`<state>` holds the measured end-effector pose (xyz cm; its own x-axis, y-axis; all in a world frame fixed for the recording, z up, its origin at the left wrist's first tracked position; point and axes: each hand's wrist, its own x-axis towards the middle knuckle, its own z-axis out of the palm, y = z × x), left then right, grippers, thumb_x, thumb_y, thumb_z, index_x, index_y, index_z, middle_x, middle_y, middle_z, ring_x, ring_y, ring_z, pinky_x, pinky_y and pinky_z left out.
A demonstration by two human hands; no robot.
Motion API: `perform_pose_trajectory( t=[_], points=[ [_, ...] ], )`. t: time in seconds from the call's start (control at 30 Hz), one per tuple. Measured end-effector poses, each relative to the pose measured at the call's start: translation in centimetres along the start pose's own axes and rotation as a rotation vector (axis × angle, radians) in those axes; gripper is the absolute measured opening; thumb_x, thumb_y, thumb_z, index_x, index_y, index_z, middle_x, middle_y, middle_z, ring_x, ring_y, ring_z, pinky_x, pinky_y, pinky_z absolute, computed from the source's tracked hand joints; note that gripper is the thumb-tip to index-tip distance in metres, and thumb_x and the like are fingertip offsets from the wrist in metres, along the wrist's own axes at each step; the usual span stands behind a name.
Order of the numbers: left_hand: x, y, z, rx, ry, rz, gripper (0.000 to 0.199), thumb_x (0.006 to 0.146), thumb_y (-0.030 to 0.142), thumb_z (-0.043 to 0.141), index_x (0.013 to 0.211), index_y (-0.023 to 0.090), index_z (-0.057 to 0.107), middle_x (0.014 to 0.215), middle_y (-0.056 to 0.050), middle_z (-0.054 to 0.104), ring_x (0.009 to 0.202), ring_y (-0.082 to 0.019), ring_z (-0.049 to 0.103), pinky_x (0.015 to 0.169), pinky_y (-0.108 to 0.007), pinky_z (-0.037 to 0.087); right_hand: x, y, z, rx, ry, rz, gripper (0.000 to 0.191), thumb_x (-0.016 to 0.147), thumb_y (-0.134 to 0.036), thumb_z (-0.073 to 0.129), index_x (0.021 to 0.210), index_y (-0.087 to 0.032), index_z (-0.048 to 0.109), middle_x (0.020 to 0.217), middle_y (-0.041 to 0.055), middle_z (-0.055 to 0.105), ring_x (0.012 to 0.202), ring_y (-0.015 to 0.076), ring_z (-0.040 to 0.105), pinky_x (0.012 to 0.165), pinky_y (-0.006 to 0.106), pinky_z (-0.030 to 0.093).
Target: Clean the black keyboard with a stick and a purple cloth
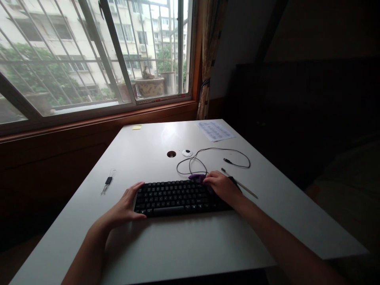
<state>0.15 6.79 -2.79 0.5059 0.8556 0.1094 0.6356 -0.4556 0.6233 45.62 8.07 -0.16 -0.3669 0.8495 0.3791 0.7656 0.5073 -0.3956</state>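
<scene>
- Daylight comes through a metal-framed sliding window [118, 51] with bars outside, towards 11 o'clock from the keyboard; a patterned curtain [206, 59] hangs near 12, and the room's right side is dark.
- Smooth, white and faintly glossy, the worktop [178, 245] has angled edges and a round cable hole [171, 154] near 12 o'clock, with a white round cover [187, 152] beside it.
- Black and rectangular, the keyboard [172, 198] lies flat on the worktop, its rows of keycaps facing up.
- The left hand [127, 204] touches the keyboard at its 9 o'clock end, thumb and fingers spread apart, one towards each corner.
- The right hand [219, 185] has its fingers together, pinching a soft purple cloth [197, 177] at the keyboard's far edge, near 1 o'clock.
- Thin and dark, a looped cable [202, 149] lies beyond the keyboard at 1 o'clock, its USB plug [227, 160] on the worktop.
- Between 2 and 3 o'clock, a slim rod with a dark tip [245, 188] slants close to the right hand.
- A wire keycap puller with a black middle [108, 181] lies near 10 o'clock.
- Further off are a yellow sticky note [136, 127] at 11 and printed paper [215, 131] at 1.
</scene>
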Motion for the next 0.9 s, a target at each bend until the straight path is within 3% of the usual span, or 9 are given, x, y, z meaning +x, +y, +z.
perform_pose_trajectory(
  t=[0.27, 0.43, 0.53, 0.63, 0.77, 0.9],
  points=[
    [0.1, 0.6, -0.1, 0.0, 0.006, -0.01, 0.107, 0.074, 0.044, 0.086, 0.159, 0.033, 0.022, 0.16, -0.015, 0.032, 0.148, -0.042, 0.033, 0.121, -0.063, 0.032, -3.4, 5.7, -5.1, -0.162, 0.042, 0.105, 0.026, 0.088, -0.013, 0.054, 0.087, -0.022, 0.079, 0.093, 0.0082, 0.074, 0.092, 0.0242, 0.067, 0.087, 0.039, 0.055],
    [0.1, 0.7, -0.2, -0.006, -0.007, -0.016, 0.107, 0.075, 0.044, 0.085, 0.159, 0.034, 0.021, 0.161, -0.014, 0.03, 0.149, -0.042, 0.032, 0.121, -0.063, 0.032, -3.9, 6.5, -7.5, -0.152, 0.189, 0.197, 0.021, 0.092, -0.025, 0.057, 0.091, -0.024, 0.077, 0.097, 0.0079, 0.074, 0.093, 0.0273, 0.069, 0.088, 0.046, 0.055],
    [0.1, 0.8, -0.2, -0.004, -0.008, -0.005, 0.108, 0.074, 0.043, 0.086, 0.16, 0.035, 0.02, 0.161, -0.014, 0.03, 0.148, -0.043, 0.031, 0.121, -0.066, 0.031, -3.0, 4.2, -7.0, -0.056, 0.267, 0.166, 0.023, 0.094, -0.029, 0.059, 0.112, -0.027, 0.074, 0.11, 0.0072, 0.074, 0.105, 0.028, 0.069, 0.097, 0.047, 0.054],
    [0.1, 0.8, -0.1, -0.013, -0.008, -0.004, 0.109, 0.074, 0.042, 0.086, 0.16, 0.035, 0.019, 0.16, -0.014, 0.03, 0.148, -0.043, 0.031, 0.12, -0.066, 0.031, -0.8, 0.0, -4.8, 0.106, 0.283, 0.087, 0.03, 0.093, -0.028, 0.063, 0.123, -0.028, 0.069, 0.116, 0.0059, 0.072, 0.109, 0.0259, 0.067, 0.099, 0.043, 0.054],
    [0.0, 0.7, 0.0, -0.044, 0.013, -0.019, 0.113, 0.072, 0.042, 0.087, 0.161, 0.035, 0.018, 0.159, -0.015, 0.032, 0.148, -0.042, 0.033, 0.12, -0.065, 0.031, 3.1, -6.4, 0.0, 0.31, 0.217, -0.052, 0.022, 0.093, -0.022, 0.066, 0.114, -0.026, 0.07, 0.106, 0.004, 0.071, 0.101, 0.0218, 0.068, 0.093, 0.037, 0.056],
    [0.0, 0.5, 0.2, -0.048, 0.012, -0.02, 0.124, 0.07, 0.043, 0.089, 0.165, 0.031, 0.009, 0.162, -0.017, 0.028, 0.149, -0.044, 0.031, 0.12, -0.064, 0.031, 6.9, -11.9, 6.1, 0.375, 0.071, -0.213, 0.018, 0.092, -0.017, 0.069, 0.107, -0.026, 0.073, 0.105, 0.001, 0.071, 0.098, 0.0167, 0.067, 0.093, 0.03, 0.055]
  ],
)
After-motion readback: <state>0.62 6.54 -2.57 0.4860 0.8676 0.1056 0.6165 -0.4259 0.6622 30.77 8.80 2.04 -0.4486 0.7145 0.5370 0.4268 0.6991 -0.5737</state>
